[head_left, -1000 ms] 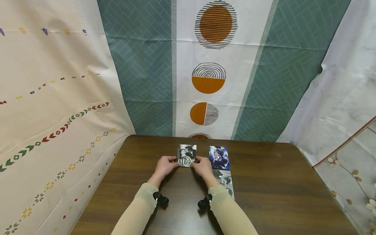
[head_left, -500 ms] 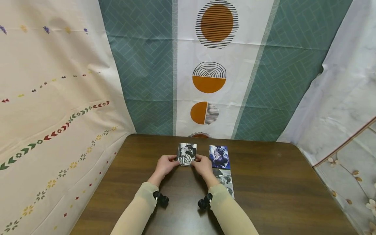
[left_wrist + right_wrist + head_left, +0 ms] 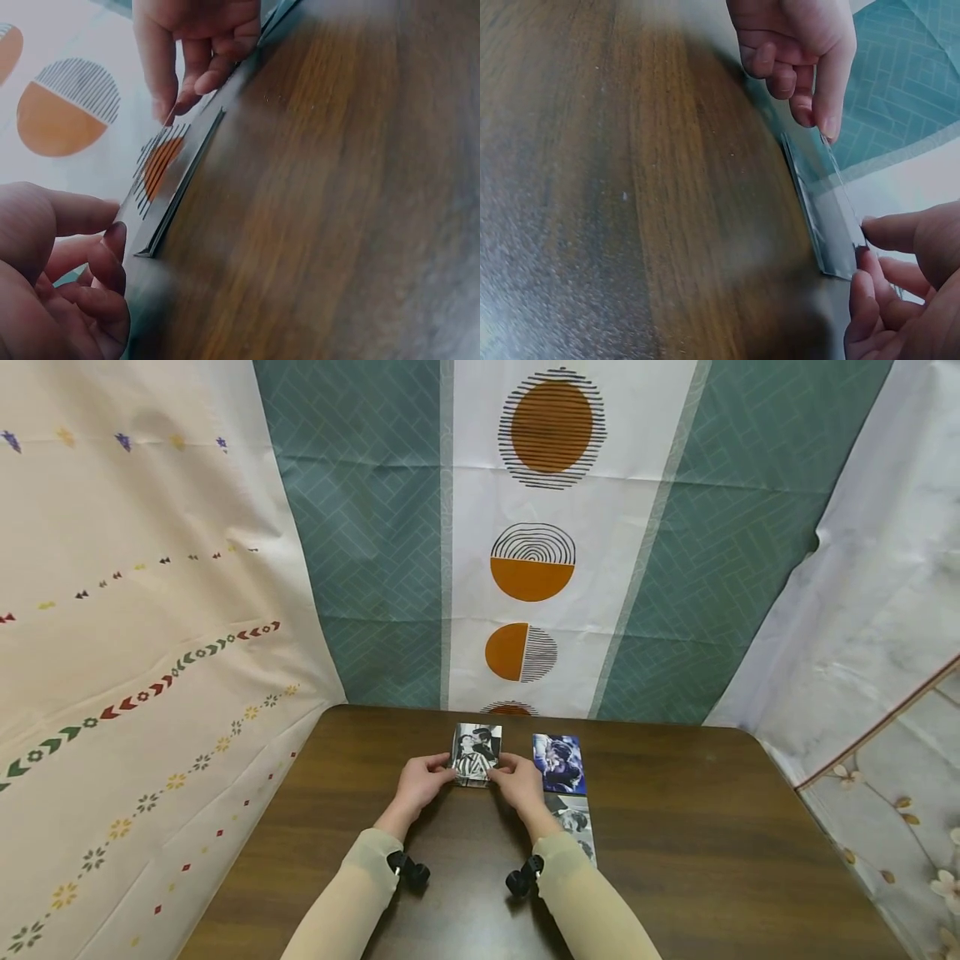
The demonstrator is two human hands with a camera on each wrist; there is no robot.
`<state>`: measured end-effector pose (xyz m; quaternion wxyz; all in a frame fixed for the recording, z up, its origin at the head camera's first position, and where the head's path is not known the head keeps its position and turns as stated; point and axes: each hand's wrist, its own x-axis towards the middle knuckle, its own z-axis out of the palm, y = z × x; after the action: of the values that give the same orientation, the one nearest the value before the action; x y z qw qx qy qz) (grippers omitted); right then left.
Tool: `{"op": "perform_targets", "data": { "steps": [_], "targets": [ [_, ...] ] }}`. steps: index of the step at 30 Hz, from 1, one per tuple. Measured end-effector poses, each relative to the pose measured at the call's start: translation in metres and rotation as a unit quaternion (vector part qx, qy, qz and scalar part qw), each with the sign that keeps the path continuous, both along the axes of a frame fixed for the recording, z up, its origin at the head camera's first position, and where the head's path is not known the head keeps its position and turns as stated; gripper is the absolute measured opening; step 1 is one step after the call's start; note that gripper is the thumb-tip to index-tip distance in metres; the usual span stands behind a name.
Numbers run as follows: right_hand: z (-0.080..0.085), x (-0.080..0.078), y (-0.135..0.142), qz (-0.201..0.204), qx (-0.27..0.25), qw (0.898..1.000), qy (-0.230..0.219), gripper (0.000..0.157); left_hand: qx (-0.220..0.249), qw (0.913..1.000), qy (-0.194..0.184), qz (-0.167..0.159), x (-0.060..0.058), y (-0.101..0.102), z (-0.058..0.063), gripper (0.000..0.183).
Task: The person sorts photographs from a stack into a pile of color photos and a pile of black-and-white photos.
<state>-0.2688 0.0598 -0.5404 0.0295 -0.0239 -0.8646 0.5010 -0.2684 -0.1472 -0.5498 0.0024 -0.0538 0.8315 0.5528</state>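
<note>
Black-and-white couple photo card (image 3: pixel 477 750) was near the counter's (image 3: pixel 675 827) far edge, its sides pinched by both hands: left hand (image 3: pixel 420 781), right hand (image 3: pixel 519 782). Versus a second ago, it had shifted slightly up and a strip of something, likely a second card (image 3: pixel 472 782), showed below; judged lifted off it. Blue photo card (image 3: pixel 558 764) hadn't noticeably moved.

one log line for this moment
left hand: pinches left side of striped card | right hand: pinches right side | blue card: on table | grey card: partly hidden
</note>
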Motion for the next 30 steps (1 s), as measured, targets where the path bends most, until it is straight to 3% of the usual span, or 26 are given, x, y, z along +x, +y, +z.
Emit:
{"op": "perform_targets", "data": {
  "steps": [6,11,18,30],
  "targets": [
    [0.003,0.005,0.004,0.010,-0.027,1.000,-0.013,0.047,0.043,0.9991,0.004,0.002,0.007,0.000,0.001,0.042],
    [0.005,0.011,0.015,0.044,-0.053,0.997,-0.027,0.054,0.061,0.9979,0.020,-0.004,0.014,0.001,0.002,0.036],
    [0.014,0.022,0.030,0.092,-0.065,0.993,-0.041,0.063,0.067,0.9971,0.024,-0.025,0.019,0.005,0.006,0.040],
    [0.014,0.029,0.055,0.083,-0.062,0.994,-0.039,0.045,0.057,0.9959,0.042,-0.057,0.032,0.017,0.003,0.038]
  ]
}}
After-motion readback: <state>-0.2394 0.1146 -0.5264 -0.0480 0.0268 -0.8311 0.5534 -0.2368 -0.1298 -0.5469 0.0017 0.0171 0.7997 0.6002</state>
